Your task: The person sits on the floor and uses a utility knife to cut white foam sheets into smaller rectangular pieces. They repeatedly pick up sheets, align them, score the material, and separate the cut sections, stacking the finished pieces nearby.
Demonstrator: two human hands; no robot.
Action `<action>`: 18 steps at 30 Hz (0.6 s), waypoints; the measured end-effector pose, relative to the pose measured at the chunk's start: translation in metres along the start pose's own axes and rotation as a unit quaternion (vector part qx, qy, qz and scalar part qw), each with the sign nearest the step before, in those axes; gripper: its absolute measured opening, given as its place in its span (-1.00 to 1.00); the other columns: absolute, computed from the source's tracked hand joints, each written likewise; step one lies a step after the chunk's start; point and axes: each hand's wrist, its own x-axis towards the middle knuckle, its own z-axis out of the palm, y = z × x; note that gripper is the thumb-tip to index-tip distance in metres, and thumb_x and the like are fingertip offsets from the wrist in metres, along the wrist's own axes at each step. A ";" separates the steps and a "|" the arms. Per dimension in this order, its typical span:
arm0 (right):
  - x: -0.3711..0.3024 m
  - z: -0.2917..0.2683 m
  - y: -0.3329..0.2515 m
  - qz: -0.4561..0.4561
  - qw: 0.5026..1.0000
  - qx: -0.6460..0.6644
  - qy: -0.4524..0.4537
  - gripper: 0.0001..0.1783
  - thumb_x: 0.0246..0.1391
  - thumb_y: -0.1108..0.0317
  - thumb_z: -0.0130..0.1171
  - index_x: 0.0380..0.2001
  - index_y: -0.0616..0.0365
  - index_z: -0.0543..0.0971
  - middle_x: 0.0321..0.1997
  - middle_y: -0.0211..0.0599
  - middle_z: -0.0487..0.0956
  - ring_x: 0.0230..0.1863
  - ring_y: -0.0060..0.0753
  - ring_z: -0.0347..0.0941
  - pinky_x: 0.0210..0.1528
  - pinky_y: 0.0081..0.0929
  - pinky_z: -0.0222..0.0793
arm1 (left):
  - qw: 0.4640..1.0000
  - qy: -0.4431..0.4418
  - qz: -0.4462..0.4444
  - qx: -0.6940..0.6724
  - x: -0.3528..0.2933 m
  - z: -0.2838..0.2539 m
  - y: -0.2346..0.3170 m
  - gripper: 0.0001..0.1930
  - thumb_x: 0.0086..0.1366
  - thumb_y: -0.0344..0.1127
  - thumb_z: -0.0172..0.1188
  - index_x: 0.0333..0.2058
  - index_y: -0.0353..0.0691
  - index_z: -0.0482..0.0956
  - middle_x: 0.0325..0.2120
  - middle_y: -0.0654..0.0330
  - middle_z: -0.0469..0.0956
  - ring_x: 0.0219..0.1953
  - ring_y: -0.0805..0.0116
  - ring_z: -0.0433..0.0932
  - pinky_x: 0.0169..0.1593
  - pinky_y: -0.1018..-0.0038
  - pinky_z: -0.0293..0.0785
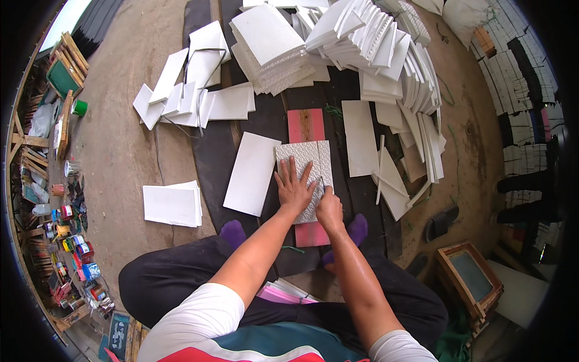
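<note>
Textured sheet [303, 152]: it is lying across the pink board [313, 235], in from the near edge of the dark mat [211, 163], and a thin dark line is running down it from its far edge

Left hand [294, 192]: it is resting flat with fingers spread wide over the sheet, probably bracing it against slipping

Right hand [329, 210]: it is curling tightly around a thin tool [322, 180], seemingly a blade, which is meeting the dark line; the fist is hiding the handle

Board underneath: it is sticking out past the sheet's far and near edges, perhaps serving as a backing to spare the mat

Plain panel [251, 174]: it is lying just left of the sheet, presumably for easy reach

Tall stack [268, 36]: it is standing toward the mat's far edge, apparently keeping the working space free

Leaning panels [362, 45]: they are crowding the mat's far right corner, propping one another up

Small stack [172, 205]: it is sitting on the brown floor [120, 181], just beyond the mat's left edge, squared up fairly neatly
</note>
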 end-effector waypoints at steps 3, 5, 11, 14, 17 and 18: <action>0.002 -0.006 -0.007 -0.012 1.000 -0.004 0.013 -0.44 0.25 0.45 0.00 0.31 0.25 0.28 -0.15 0.43 0.66 -0.06 0.52 0.61 0.02 0.29 0.50 | 1.000 -0.015 -0.005 0.013 0.012 -0.015 -0.005 -0.28 0.49 0.35 -0.13 0.54 0.53 -0.04 0.59 -0.11 -0.36 0.59 -0.34 -0.41 0.49 -0.37 -0.24; 0.001 -0.013 -0.013 -0.021 1.000 -0.005 0.022 -0.36 0.18 0.49 0.02 0.35 0.23 0.26 -0.17 0.40 0.67 -0.09 0.50 0.63 -0.02 0.27 0.53 | 1.000 -0.009 0.002 -0.002 0.015 -0.015 -0.009 -0.31 0.47 0.34 -0.09 0.52 0.57 0.04 0.59 -0.14 -0.32 0.59 -0.35 -0.40 0.48 -0.39 -0.21; 0.000 -0.004 -0.007 -0.014 1.000 -0.024 0.003 -0.29 0.17 0.52 0.00 0.41 0.29 0.17 -0.16 0.41 0.66 -0.08 0.50 0.63 0.00 0.28 0.52 | 0.995 -0.092 -0.020 -0.023 0.017 -0.026 -0.009 -0.33 0.50 0.37 -0.16 0.52 0.66 -0.03 0.59 -0.08 -0.45 0.58 -0.31 -0.56 0.51 -0.33 -0.43; -0.003 0.002 -0.004 0.000 1.000 -0.003 0.008 -0.34 0.20 0.48 -0.04 0.40 0.27 0.22 -0.11 0.44 0.64 -0.04 0.53 0.60 0.05 0.31 0.48 | 0.992 -0.118 -0.016 -0.044 0.012 -0.031 -0.010 -0.32 0.48 0.37 -0.13 0.52 0.66 -0.02 0.59 -0.07 -0.49 0.58 -0.30 -0.61 0.51 -0.33 -0.51; -0.004 0.003 -0.007 -0.022 1.000 0.003 0.018 -0.33 0.17 0.50 -0.02 0.37 0.36 0.21 -0.10 0.46 0.63 -0.03 0.53 0.59 0.06 0.31 0.47 | 0.992 -0.116 -0.016 -0.055 0.014 -0.029 -0.011 -0.30 0.46 0.37 -0.10 0.52 0.65 -0.01 0.59 -0.07 -0.50 0.57 -0.30 -0.62 0.50 -0.33 -0.56; -0.004 0.004 -0.007 -0.028 0.999 0.003 0.018 -0.33 0.17 0.51 -0.01 0.37 0.37 0.21 -0.10 0.46 0.63 -0.03 0.53 0.59 0.06 0.31 0.47 | 0.991 -0.118 -0.017 -0.056 0.014 -0.028 -0.011 -0.30 0.46 0.37 -0.09 0.52 0.65 -0.01 0.59 -0.07 -0.50 0.57 -0.30 -0.63 0.50 -0.33 -0.57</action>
